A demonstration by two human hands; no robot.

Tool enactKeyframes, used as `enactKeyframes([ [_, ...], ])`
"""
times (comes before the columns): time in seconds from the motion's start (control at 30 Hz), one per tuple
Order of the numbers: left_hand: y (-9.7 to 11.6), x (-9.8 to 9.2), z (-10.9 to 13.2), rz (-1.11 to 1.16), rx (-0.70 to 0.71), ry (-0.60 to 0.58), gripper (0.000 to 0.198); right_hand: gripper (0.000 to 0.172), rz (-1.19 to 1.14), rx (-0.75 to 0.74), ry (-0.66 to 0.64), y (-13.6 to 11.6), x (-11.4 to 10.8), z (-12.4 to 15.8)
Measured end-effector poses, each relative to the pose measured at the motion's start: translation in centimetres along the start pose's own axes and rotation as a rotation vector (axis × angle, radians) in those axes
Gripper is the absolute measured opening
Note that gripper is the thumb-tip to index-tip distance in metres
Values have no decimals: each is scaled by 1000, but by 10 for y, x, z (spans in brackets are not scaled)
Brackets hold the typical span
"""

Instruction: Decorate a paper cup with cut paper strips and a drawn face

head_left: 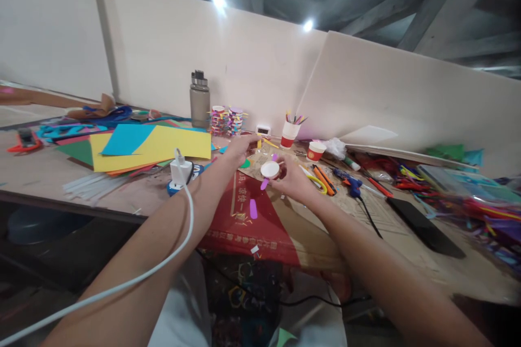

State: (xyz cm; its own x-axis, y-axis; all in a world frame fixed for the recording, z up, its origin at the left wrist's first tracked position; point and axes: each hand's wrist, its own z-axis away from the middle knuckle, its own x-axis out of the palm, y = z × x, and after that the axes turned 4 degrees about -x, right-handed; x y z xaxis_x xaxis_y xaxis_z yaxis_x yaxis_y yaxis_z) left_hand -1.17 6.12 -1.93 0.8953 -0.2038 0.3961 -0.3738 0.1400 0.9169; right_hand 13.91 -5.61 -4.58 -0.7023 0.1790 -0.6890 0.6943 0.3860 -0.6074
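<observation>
Your right hand [293,180]: closed around a white-ended cup [269,169] with purple pieces [264,184], over cardboard [266,230]. Your left hand [241,149]: pinched on a yellow piece [259,143]. Step, judged: fitting pieces at the cup; next move calls for steadiness. Beyond: striped stacks [220,122].

One left hand [243,149] with one yellow piece [259,143]; one right hand [291,178] with one white round piece [269,170]. From mid-view: one bottle [199,104] and two multicoloured stacks [235,122] toward 10 o'clock, one filled cup [289,134] at 2, one smaller cup [316,150] at 3, one phone [425,227] toward 4, one loose purple stick [253,209] at 6.
</observation>
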Motion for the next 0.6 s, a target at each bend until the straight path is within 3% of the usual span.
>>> enactKeyframes([
  [0.07, -1, 0, 1, -21, 10, -7, 11, 48, -16, 53, -45, 6, 8, -6],
  [0.13, -2, 1, 3, -48, 19, -23, 14, 49, 114, 82, -51, 8, 13, -10],
  [0.23, -4, 5, 8, -134, 31, -86, 21, 43, 282, 72, 32, 9, 11, -12],
  [0.4, -12, 14, 17, -250, 71, -233, 28, 25, -60, 38, 317, 12, -6, -14],
  [0.6, -23, 21, 24, -298, 116, -232, 32, 27, -268, 17, 359, 16, -11, -15],
])
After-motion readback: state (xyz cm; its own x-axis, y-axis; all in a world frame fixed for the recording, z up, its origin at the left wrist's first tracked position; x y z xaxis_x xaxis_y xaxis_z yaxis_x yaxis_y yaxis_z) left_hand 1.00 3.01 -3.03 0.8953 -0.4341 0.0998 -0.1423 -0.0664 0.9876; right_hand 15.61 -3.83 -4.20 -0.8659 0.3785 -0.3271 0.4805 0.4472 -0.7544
